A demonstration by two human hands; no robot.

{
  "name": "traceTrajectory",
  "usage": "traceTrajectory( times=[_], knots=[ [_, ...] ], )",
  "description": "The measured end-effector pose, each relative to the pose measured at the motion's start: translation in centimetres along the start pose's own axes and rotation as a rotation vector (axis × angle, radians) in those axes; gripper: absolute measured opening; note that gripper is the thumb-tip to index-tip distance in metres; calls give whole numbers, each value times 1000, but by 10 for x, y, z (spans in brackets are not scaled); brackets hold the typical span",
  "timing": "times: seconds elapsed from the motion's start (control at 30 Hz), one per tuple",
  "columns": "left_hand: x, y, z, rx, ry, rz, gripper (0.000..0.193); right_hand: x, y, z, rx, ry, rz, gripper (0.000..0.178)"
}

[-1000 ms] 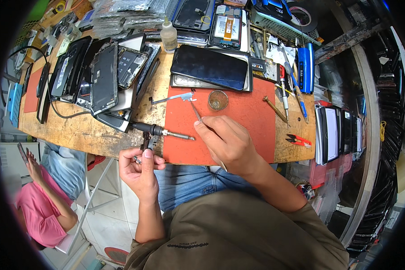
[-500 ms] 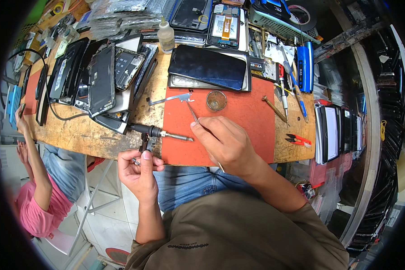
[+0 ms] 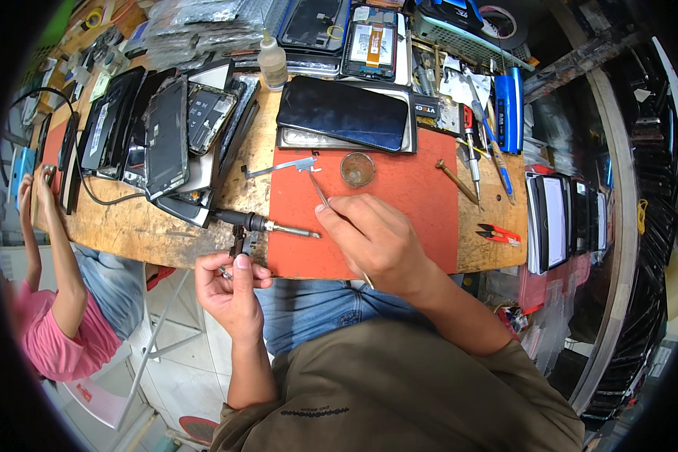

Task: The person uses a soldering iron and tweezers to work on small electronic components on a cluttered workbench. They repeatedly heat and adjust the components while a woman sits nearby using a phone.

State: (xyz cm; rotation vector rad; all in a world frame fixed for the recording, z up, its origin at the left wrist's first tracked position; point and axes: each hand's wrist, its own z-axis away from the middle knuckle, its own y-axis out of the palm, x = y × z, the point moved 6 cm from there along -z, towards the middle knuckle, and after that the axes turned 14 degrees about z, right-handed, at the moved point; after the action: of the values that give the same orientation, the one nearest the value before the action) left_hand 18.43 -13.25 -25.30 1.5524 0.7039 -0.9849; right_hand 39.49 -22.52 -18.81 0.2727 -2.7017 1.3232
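My right hand (image 3: 377,241) is closed around slim metal tweezers (image 3: 321,194). Their tip reaches the grey end of a thin flex cable (image 3: 301,163), which lies across the upper left edge of the red mat (image 3: 414,218). Near the front edge of the table, my left hand (image 3: 233,290) pinches a small dark part (image 3: 239,239) with a metallic piece on it; its exact kind is hidden by the fingers. Just beyond lies a soldering iron (image 3: 256,221), its metal tip over the mat. A small round dish (image 3: 358,170) sits to the right of the cable.
A dark phone (image 3: 343,113) rests on a tray at the mat's far edge. Opened phones (image 3: 166,135) are piled at left, beside a dropper bottle (image 3: 273,64). Red snips (image 3: 499,234), a brush (image 3: 458,181) and screwdrivers (image 3: 471,151) lie at right. Another person (image 3: 68,324) sits at left.
The view has shifted slightly. My hands keep nearly the same pose, the tweezers still at the cable. The other person's hands at left have come together near the table edge.
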Motion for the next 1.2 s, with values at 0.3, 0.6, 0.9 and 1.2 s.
traceTrajectory(
  times=[0.3,0.6,0.9,1.2],
  knots=[
    [1,-5,1,-41,4,-25,19,-49,-76,-13,-108,437,-289,12],
    [0,-5,1,-101,32,-80,21,-69,-50,-32,141,473,-333,8],
    [-2,-6,1,-61,44,-79,20,-71,-43,-36,118,445,-359,4],
    [-2,-6,2,-78,59,-113,20,-71,-41,-36,136,428,-353,4]
  ],
)
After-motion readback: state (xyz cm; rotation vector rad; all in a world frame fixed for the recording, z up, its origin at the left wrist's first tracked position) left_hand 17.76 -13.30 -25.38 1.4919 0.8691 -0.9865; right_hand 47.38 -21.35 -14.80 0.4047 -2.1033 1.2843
